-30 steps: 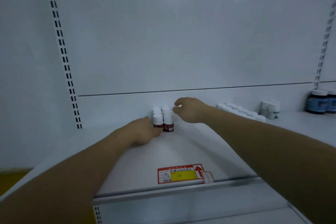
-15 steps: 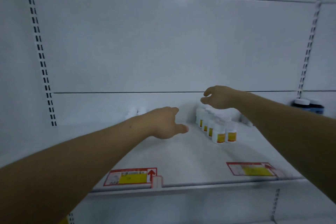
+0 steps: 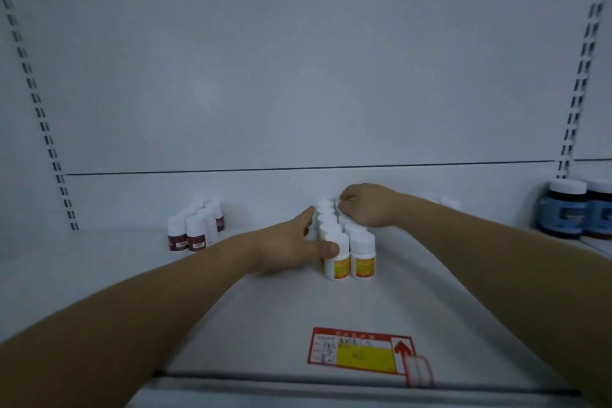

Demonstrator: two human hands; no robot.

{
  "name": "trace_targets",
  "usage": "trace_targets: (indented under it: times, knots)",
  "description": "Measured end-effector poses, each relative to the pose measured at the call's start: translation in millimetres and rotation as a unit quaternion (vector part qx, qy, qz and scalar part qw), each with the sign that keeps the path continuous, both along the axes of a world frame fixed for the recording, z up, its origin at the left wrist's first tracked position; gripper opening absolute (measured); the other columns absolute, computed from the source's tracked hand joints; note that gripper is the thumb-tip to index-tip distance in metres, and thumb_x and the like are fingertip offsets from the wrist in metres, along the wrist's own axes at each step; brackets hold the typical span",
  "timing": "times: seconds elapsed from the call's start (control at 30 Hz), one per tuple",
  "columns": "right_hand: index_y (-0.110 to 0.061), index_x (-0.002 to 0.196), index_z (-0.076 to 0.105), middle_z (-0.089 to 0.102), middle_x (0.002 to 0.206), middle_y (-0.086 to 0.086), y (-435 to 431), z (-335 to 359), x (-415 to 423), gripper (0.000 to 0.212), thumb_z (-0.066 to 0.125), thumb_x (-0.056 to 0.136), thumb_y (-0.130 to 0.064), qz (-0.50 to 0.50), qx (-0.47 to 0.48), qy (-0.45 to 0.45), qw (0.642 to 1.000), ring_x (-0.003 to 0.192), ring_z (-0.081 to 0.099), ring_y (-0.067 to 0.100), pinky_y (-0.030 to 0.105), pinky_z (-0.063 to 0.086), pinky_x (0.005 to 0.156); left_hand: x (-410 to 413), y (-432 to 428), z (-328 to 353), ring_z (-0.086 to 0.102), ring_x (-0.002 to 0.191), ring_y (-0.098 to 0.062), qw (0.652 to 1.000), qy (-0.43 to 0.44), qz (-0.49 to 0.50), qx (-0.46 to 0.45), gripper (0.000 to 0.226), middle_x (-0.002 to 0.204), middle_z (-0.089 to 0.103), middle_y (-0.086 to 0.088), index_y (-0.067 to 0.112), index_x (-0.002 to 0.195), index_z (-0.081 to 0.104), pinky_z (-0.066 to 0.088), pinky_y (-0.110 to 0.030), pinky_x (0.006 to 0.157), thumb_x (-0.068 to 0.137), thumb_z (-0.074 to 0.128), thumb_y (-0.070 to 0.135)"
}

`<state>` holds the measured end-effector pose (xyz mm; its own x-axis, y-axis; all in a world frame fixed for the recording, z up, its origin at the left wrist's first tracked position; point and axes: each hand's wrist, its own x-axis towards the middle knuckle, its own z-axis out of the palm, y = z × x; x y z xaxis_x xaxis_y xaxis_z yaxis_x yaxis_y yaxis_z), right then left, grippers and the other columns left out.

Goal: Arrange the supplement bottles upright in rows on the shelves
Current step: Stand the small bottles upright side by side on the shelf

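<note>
1 broad white shelf (image 3: 430, 291) fills the lower half of the view, backed by a plain white panel (image 3: 298, 76) with slotted rails (image 3: 39, 109) running up both sides. At 3 o'clock, at the right edge, stand 2 dark jars (image 3: 563, 209) with blue labels, upright and touching each other.

In the middle of the shelf the yellow-label bottles (image 3: 362, 255) stand upright in 2 tight rows running front to back, white caps touching. The left hand (image 3: 288, 247) lies flat at their 9 o'clock side - fingers straight along the left row, thumb pressed against the front-left bottle. The right hand (image 3: 367, 207) sits at 12 o'clock over the far end of the right row, its fingers curled down round the caps of the rearmost bottles; the bottles under it are mostly hidden.

Well apart at 9 o'clock from these rows, a small cluster of red-label bottles (image 3: 195, 232) with white caps stands upright near the back panel - blurred, so their count is unclear.

At 6 o'clock, on the shelf's front edge, sits a red and yellow price tag (image 3: 359, 351) with a red arrow; its print is too small to read.
</note>
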<state>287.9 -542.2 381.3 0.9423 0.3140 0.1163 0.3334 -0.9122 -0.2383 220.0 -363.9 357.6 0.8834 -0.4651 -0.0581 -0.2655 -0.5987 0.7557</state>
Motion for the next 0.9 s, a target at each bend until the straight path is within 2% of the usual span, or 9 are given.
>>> trace_targets:
  times: [0.1,0.17,0.27,0.43,0.5,0.57,0.6,0.77,0.9]
  knots:
    - [-0.013,0.125,0.055,0.056,0.129,0.009,-1,1,-2,0.040,0.037,0.098,-0.035,0.002,0.023,0.006,1.000,0.110,0.055,0.026,0.038,0.046,0.095,4,-2,-3,0.037,0.122,0.005,1.000,-0.002,-0.014,0.024,0.096,0.140,0.033,0.023,0.038,0.148,0.003,0.034,-0.008,0.090,0.077,0.068,0.045]
    - [-0.014,0.121,0.057,0.059,0.121,0.009,-1,2,-4,0.037,0.036,0.098,-0.035,0.001,0.036,0.014,0.999,0.094,0.059,0.023,0.035,0.052,0.081,7,-5,-4,0.040,0.110,0.014,0.999,-0.004,-0.021,0.029,0.093,0.130,0.035,0.029,0.039,0.147,0.002,0.037,0.000,0.079,0.082,0.069,0.036]
    - [-0.016,0.118,0.058,0.060,0.114,0.007,-1,2,-9,0.035,0.036,0.099,-0.035,-0.004,0.055,0.025,0.998,0.079,0.057,0.020,0.032,0.051,0.068,10,-7,-4,0.042,0.107,0.009,1.000,-0.008,-0.020,0.022,0.095,0.126,0.036,0.026,0.040,0.147,0.000,0.039,0.002,0.070,0.082,0.070,0.033]
    - [-0.016,0.121,0.055,0.057,0.111,0.005,-6,9,-23,0.035,0.037,0.098,-0.036,-0.040,0.117,0.017,0.992,0.086,0.059,0.022,0.030,0.052,0.063,3,-3,-4,0.034,0.079,0.041,0.998,-0.033,-0.032,0.039,0.086,0.110,0.027,0.040,0.034,0.145,0.003,0.029,0.010,0.061,0.085,0.064,0.038]
    - [-0.017,0.118,0.056,0.060,0.108,0.004,-11,12,-29,0.032,0.041,0.097,-0.035,-0.053,0.137,0.048,0.988,0.090,0.063,0.023,0.031,0.054,0.067,-5,-2,-5,0.039,0.088,0.033,0.996,-0.048,-0.022,0.065,0.087,0.121,0.028,0.040,0.035,0.145,0.002,0.029,0.006,0.071,0.083,0.061,0.050]
    - [-0.019,0.116,0.056,0.060,0.104,0.002,-15,12,-35,0.028,0.045,0.095,-0.034,-0.057,0.160,0.076,0.983,0.085,0.065,0.020,0.029,0.057,0.067,-8,-1,-7,0.039,0.106,0.007,0.994,-0.057,-0.005,0.094,0.091,0.142,0.035,0.021,0.039,0.147,0.004,0.028,-0.012,0.089,0.078,0.059,0.061]
    - [-0.018,0.115,0.057,0.060,0.103,0.002,-16,11,-38,0.027,0.046,0.095,-0.033,-0.059,0.170,0.083,0.980,0.082,0.066,0.019,0.029,0.057,0.066,-9,-3,-8,0.038,0.109,0.001,0.994,-0.058,-0.004,0.095,0.091,0.144,0.035,0.016,0.040,0.147,0.006,0.027,-0.018,0.091,0.078,0.060,0.061]
    - [-0.010,0.111,0.059,0.062,0.100,0.009,-11,5,-46,0.026,0.046,0.095,-0.026,-0.061,0.201,0.087,0.974,0.073,0.066,0.020,0.031,0.059,0.068,-10,-14,-11,0.042,0.102,0.007,0.993,-0.080,-0.023,0.079,0.086,0.133,0.041,0.019,0.037,0.148,0.010,0.028,-0.005,0.081,0.081,0.063,0.052]
    - [-0.009,0.117,0.055,0.061,0.104,0.010,-7,0,-50,0.031,0.041,0.097,-0.028,-0.065,0.212,0.075,0.972,0.078,0.067,0.023,0.035,0.059,0.071,-9,-14,-14,0.043,0.107,0.000,0.993,-0.085,-0.012,0.075,0.082,0.131,0.042,0.018,0.036,0.148,0.014,0.029,-0.016,0.090,0.082,0.061,0.051]
